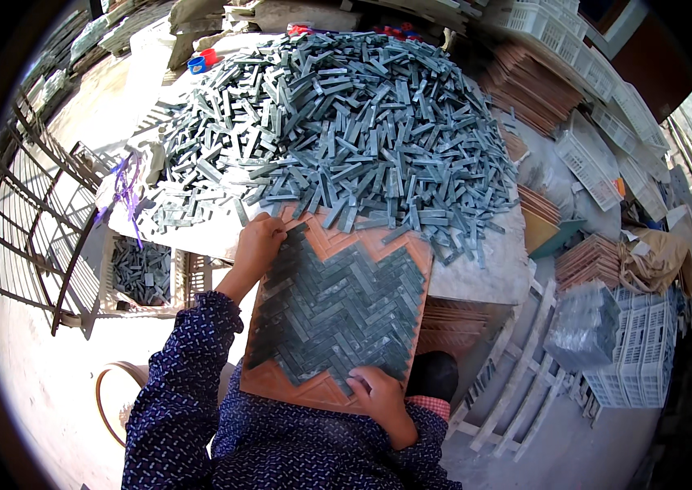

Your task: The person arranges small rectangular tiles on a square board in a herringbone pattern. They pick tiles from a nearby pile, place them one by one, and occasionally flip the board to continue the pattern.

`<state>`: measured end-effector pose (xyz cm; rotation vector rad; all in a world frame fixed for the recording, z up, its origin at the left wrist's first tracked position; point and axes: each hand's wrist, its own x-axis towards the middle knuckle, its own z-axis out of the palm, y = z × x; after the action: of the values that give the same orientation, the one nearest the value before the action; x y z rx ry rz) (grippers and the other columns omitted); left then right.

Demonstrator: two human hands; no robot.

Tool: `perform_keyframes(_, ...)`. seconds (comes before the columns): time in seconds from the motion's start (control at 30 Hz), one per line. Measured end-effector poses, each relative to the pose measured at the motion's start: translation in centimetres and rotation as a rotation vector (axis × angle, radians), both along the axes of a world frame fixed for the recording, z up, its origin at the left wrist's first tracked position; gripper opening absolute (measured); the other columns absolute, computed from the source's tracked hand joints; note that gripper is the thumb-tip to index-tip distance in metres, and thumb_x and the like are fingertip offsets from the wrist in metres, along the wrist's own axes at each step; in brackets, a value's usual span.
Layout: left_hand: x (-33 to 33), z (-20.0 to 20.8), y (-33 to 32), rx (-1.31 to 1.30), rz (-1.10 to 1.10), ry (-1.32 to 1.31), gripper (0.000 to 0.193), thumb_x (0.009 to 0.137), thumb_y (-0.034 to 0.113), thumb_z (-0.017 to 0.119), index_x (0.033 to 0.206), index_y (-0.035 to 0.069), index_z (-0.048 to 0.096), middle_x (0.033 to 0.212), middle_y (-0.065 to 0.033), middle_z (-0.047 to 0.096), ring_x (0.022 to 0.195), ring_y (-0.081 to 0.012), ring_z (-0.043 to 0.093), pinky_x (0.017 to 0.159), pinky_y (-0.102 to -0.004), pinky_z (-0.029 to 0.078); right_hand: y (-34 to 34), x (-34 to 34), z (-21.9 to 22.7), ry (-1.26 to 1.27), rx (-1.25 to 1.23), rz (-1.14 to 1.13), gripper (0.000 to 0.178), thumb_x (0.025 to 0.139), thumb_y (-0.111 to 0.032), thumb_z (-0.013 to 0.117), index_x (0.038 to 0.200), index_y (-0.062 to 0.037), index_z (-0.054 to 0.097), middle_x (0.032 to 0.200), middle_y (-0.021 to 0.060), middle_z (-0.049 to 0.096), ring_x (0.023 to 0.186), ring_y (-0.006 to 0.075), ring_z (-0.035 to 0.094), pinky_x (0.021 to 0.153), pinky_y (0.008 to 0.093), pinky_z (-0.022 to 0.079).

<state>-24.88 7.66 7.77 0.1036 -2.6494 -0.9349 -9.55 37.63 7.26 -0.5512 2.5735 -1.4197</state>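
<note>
An orange-brown tray (297, 389) leans between my lap and the table edge. Dark green-grey stone strips (338, 298) fill most of it in a herringbone pattern, and its bare zigzag ends show at top and bottom. At the tray's upper left corner, my left hand (259, 247) pinches a small stone strip (298, 226). My right hand (383, 402) rests at the lower right of the pattern with its fingers curled together. Whatever its fingertips may hold is too small to make out.
A large heap of loose stone strips (346, 122) covers the pale table (493, 273). To the left stand a crate of strips (142, 273) and a metal rack (44, 220). Stacked orange trays (538, 86), white plastic crates (631, 351) and a wooden pallet (505, 384) are at right.
</note>
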Motion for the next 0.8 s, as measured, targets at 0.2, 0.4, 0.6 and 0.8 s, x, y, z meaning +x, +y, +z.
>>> perform_keyframes(0.2, -0.7, 0.0, 0.1, -0.026, -0.046, -0.007, 0.010, 0.073, 0.006, 0.062, 0.082, 0.003, 0.063, 0.081, -0.0135, 0.059, 0.077, -0.0332, 0.060, 0.068, -0.0410, 0.048, -0.2, 0.0, 0.3, 0.014, -0.004, -0.002, 0.017, 0.079, -0.008, 0.067, 0.093, -0.0004, 0.061, 0.081, 0.0151, 0.064, 0.067, 0.0268, 0.064, 0.058, 0.0330, 0.050)
perform_keyframes(0.4, -2.3, 1.1, 4.3, -0.127, -0.003, 0.066, 0.017, 0.073, 0.013, 0.065, 0.086, 0.003, 0.059, 0.089, -0.0117, 0.059, 0.086, -0.0321, 0.059, 0.072, -0.0429, 0.047, 0.0, 0.0, 0.0, -0.002, 0.009, -0.002, 0.016, 0.079, -0.009, 0.067, 0.092, -0.0012, 0.062, 0.082, 0.0143, 0.064, 0.068, 0.0264, 0.064, 0.059, 0.0326, 0.050)
perform_keyframes(0.6, -5.0, -1.0, 6.1, -0.206, -0.035, 0.043, 0.018, 0.073, 0.015, 0.065, 0.088, 0.005, 0.061, 0.085, -0.0116, 0.059, 0.081, -0.0319, 0.059, 0.071, -0.0409, 0.047, 0.3, 0.3, -0.4, -0.020, 0.001, -0.022, 0.017, 0.079, -0.008, 0.068, 0.093, 0.0010, 0.063, 0.081, 0.0155, 0.065, 0.070, 0.0240, 0.066, 0.061, 0.0306, 0.050)
perform_keyframes(0.8, -4.0, 1.1, 2.9, -0.030, -0.153, 0.022, 0.013, 0.074, 0.009, 0.064, 0.086, 0.003, 0.063, 0.082, -0.0134, 0.059, 0.080, -0.0319, 0.059, 0.071, -0.0401, 0.046, 0.3, 0.2, -0.3, 0.006, -0.010, -0.024, 0.018, 0.079, -0.009, 0.068, 0.093, 0.0009, 0.063, 0.081, 0.0154, 0.065, 0.070, 0.0240, 0.066, 0.061, 0.0307, 0.051)
